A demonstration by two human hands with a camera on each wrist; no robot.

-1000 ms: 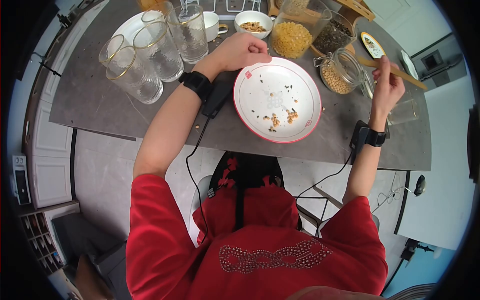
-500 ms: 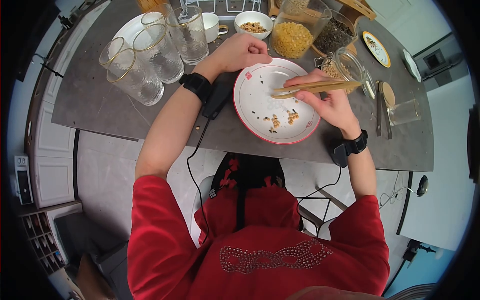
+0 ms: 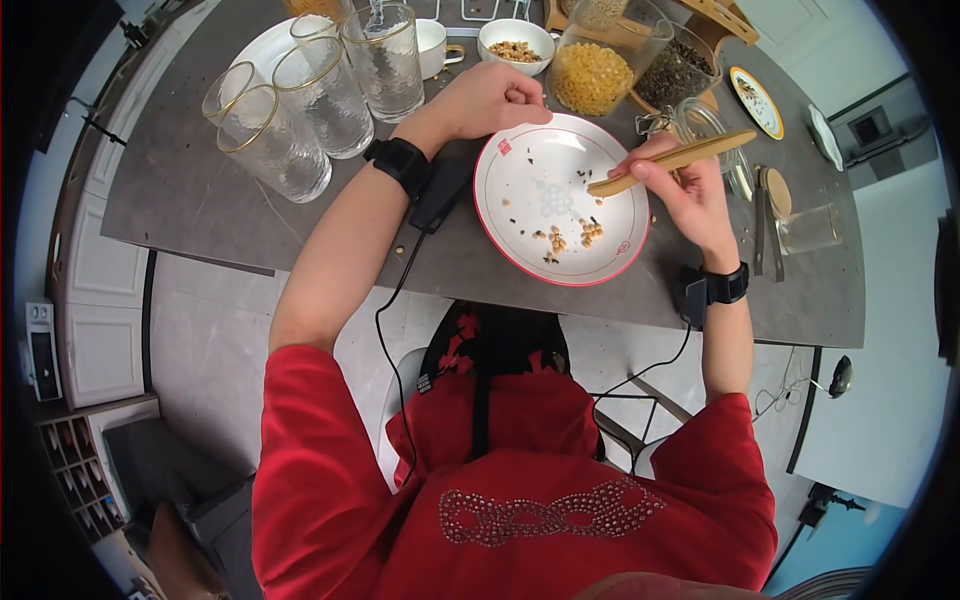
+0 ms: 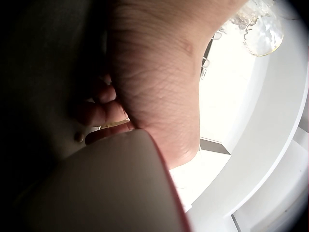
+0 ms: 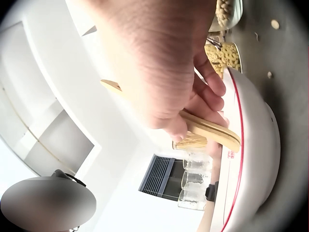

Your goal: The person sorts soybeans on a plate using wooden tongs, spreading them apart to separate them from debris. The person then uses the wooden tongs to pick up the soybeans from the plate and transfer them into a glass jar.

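In the head view, a white plate (image 3: pixel 500 178) with a red rim holds tan beans (image 3: pixel 558 241) and scattered dark bits. My left hand (image 3: pixel 487 103) grips its far-left rim; in the left wrist view, curled fingers (image 4: pixel 102 112) show just past the plate's edge. My right hand (image 3: pixel 692 205) holds wooden tongs (image 3: pixel 700 150) over the plate's right side. Their two arms are pressed together, tips low over the plate near a few dark bits. In the right wrist view, the tongs (image 5: pixel 212 131) overlap the red rim, and nothing shows between the tips.
Behind the plate stand a white bowl of nuts (image 3: pixel 515 50), a jar of yellow pasta (image 3: pixel 592 78) and an open clip-top jar (image 3: pixel 700 118). Tall gold-rimmed glasses (image 3: pixel 322 110) crowd the left. Dark metal utensils (image 3: pixel 760 235) and a lying glass (image 3: pixel 810 228) are at right.
My right hand brought the tongs from the right side to over the plate, then drew slightly right. The tongs' arms, apart half a second ago, are now together. My left hand stayed at the rim.
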